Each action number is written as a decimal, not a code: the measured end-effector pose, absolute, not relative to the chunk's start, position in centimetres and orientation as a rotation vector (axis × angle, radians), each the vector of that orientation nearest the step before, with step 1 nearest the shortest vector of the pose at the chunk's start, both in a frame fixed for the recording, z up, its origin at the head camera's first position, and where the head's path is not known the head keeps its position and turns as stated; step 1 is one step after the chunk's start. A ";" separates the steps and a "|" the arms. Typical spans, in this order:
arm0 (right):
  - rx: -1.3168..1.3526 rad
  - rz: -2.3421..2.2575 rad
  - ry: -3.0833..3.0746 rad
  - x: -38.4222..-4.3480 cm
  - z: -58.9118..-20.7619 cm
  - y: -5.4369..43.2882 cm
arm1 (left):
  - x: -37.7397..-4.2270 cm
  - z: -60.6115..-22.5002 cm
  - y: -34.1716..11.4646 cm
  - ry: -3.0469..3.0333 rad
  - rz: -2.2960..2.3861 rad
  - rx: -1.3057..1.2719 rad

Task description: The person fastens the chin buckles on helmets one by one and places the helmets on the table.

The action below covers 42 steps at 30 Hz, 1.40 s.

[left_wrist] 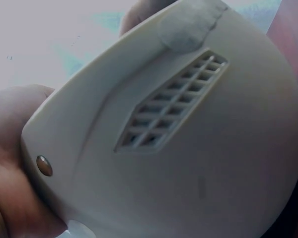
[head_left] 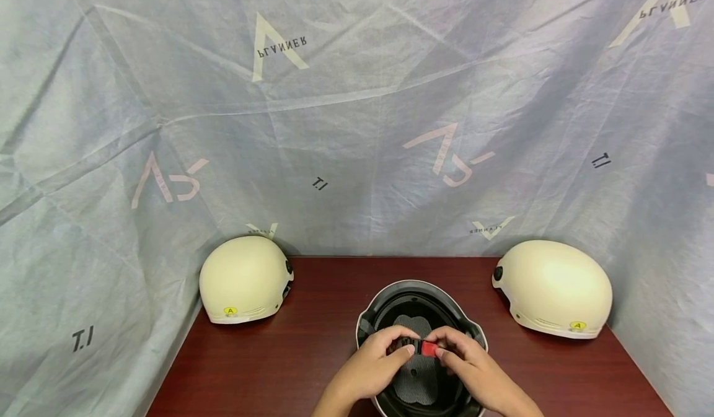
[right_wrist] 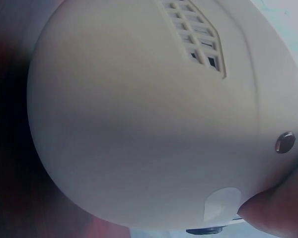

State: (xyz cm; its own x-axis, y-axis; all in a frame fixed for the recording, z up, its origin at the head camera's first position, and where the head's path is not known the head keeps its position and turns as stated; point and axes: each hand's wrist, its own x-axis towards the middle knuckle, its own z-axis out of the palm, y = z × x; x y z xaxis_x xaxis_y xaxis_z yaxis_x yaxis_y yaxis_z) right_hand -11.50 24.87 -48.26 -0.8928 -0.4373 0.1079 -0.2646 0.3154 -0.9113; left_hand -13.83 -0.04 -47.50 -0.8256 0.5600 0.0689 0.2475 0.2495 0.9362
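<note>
An upturned helmet [head_left: 414, 290] lies on the table with its dark padded inside facing up. Over its opening, my left hand [head_left: 372, 365] pinches the black part of a strap buckle [head_left: 409, 344]. My right hand [head_left: 473, 367] pinches the buckle's red end [head_left: 429, 349] between thumb and fingers. The black and red parts sit against each other; whether they are latched I cannot tell. In the left wrist view the pale helmet shell [left_wrist: 228, 139] with its vent grille fills most of the picture. The shell [right_wrist: 139, 124] likewise fills the right wrist view.
A cream helmet [head_left: 245, 277] stands at the back left of the dark red table [head_left: 268, 355]. Another cream helmet [head_left: 558, 287] stands at the back right. A grey printed cloth [head_left: 357, 126] hangs behind and along both sides.
</note>
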 end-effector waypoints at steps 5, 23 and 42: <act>-0.614 -1.585 2.403 -11.6 -48.2 24.8 | -13.8 -47.6 -0.2 2.297 1.546 0.750; -0.679 -1.764 2.711 -11.2 -48.7 24.4 | -13.1 -48.1 -0.1 2.542 1.535 0.950; -0.694 -1.391 3.160 -11.2 -48.3 24.1 | -13.1 -47.7 0.3 2.859 1.359 0.960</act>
State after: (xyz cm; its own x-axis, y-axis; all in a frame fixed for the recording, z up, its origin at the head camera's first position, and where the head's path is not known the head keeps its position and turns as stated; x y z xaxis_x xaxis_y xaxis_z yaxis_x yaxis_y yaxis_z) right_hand -11.19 24.07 -48.32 -0.8535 -0.1945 0.4835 -0.4879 0.6242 -0.6102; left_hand -13.08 0.27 -47.66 -0.8187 0.4303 0.3801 0.5665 0.4974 0.6571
